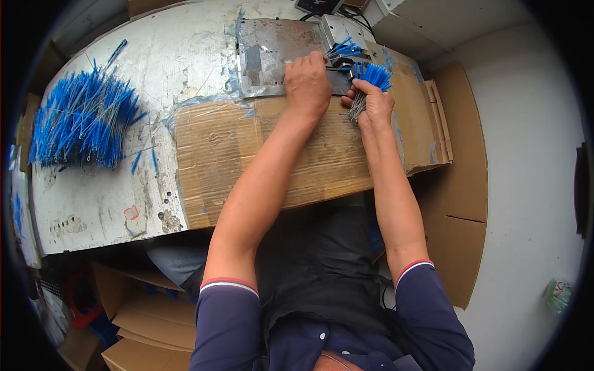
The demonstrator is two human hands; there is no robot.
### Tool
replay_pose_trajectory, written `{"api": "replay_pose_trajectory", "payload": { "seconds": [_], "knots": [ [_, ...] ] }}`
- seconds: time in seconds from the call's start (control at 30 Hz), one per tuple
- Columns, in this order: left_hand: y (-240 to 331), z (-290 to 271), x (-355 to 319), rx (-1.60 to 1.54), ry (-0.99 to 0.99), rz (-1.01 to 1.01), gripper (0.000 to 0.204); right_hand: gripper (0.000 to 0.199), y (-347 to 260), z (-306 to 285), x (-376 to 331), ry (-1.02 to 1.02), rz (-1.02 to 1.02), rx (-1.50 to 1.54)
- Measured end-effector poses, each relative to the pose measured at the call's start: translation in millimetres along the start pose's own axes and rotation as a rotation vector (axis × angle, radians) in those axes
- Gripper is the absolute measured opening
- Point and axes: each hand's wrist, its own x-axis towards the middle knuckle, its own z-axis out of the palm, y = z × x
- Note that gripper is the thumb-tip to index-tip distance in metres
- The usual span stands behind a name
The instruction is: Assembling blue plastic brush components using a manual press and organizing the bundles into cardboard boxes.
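At one o'clock, the right hand (376, 106) grips a bundle of blue-bristled brushes (375, 75), wire stems toward six. At twelve, the left hand (307, 83) curls; whether it holds anything, I cannot tell. Much work seems left: a large brush pile (86, 120) lies at ten. Taped cardboard (241, 154) partly covers the worn white table (167, 74); a pale wall (532, 154) stands at three.

Count one cardboard sheet (213, 142) and, near its far edge, one left hand (307, 86), one right hand (375, 106) and one held bundle (374, 75). Left of the sheet, see one large heap of blue brushes (80, 120) (too tangled to tally singly) and at least two loose brushes (136, 162). Beyond the sheet, find one metal plate (275, 37) and one small bunch (346, 48).
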Motion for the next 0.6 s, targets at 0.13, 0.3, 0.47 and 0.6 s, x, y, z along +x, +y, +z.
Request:
{"api": "replay_pose_trajectory", "payload": {
  "seconds": [0.13, 0.3, 0.47, 0.6],
  "knots": [
    [1.9, -0.6, -2.3, 0.043, -0.152, 0.001, 0.01, 0.01, -1.2, -3.8, -3.6, 0.001, 0.007, -0.01],
    [2.1, -1.8, -0.9, 0.048, -0.191, 0.013, 0.015, 0.012, -1.9, -14.9, 0.7, -0.094, 0.05, -0.013],
    [3.0, -4.8, -2.0, 0.091, -0.223, 0.064, 0.017, 0.012, -3.8, -17.8, -3.6, -0.067, 0.062, -0.065],
    [4.6, -5.5, -3.3, 0.143, -0.247, 0.11, 0.016, 0.011, -3.5, -21.7, -2.1, -0.108, 0.054, -0.061]
  ]
}}
